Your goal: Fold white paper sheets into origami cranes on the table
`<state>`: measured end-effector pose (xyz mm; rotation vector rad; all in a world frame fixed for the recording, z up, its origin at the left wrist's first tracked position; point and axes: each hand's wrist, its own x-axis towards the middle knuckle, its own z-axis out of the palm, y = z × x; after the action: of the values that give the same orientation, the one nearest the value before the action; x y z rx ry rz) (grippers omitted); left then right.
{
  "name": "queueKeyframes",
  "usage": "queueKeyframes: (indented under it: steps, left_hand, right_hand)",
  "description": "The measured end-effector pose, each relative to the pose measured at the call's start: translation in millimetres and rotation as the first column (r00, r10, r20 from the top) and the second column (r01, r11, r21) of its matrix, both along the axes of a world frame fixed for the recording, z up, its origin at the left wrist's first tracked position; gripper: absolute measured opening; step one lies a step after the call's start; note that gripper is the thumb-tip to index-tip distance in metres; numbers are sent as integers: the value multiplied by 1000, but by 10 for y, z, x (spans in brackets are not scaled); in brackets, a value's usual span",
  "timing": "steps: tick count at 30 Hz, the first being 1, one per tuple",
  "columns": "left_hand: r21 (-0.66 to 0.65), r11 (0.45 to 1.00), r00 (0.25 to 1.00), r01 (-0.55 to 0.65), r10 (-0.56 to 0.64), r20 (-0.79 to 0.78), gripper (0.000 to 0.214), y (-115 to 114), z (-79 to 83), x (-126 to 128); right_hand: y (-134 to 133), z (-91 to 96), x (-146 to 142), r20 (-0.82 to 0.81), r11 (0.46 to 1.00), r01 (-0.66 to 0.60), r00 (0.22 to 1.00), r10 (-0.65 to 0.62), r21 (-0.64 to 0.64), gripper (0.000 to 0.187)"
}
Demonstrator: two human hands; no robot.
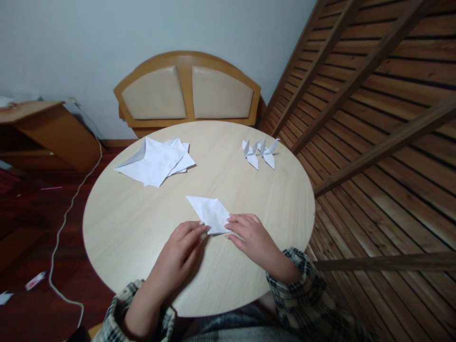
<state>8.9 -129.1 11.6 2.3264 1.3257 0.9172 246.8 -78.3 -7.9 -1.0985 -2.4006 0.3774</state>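
Note:
A partly folded sheet of white paper lies on the round table in front of me, one long point reaching up and to the left. My left hand is closed on its lower left edge, thumb and fingertips pressed together there. At the right corner, my right hand holds the paper between its thumb and fingers. The fingertips cover small parts of both edges. Two finished white paper cranes stand close together farther back on the right.
A loose pile of creased white paper sheets sits at the back left of the round table. Behind it is a padded wooden headboard. Wooden slats rise on the right. A white cable runs along the floor.

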Motion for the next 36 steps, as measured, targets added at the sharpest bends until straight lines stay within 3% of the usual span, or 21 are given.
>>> queueKeyframes:
  steps: [8, 13, 17, 26, 36]
  left_hand:
    - [14, 1000, 999, 22, -21, -28, 35, 8, -14, 0]
    - [5, 997, 994, -79, 80, -71, 17, 31, -100, -22]
    - [33, 989, 983, -141, 144, -115, 16, 40, -163, -49]
    - [30, 998, 981, -50, 55, -187, 31, 23, -157, -44]
    - [-6, 999, 983, 45, -46, -176, 34, 20, -89, -7]
  right_hand:
    - [-7, -53, -1, 31, 998, -10, 999, 8, 63, 19]
    - [2, -33, -9, 20, 999, 8, 1000, -8, 32, 16]
    - [3, 13, -17, -3, 1000, 6, 1000, -6, -7, 14]
    - [-1, 4, 1, -22, 999, 2, 1000, -3, -34, 23]
    - [-3, -24, 11, -44, 1000, -15, 999, 15, -18, 20]
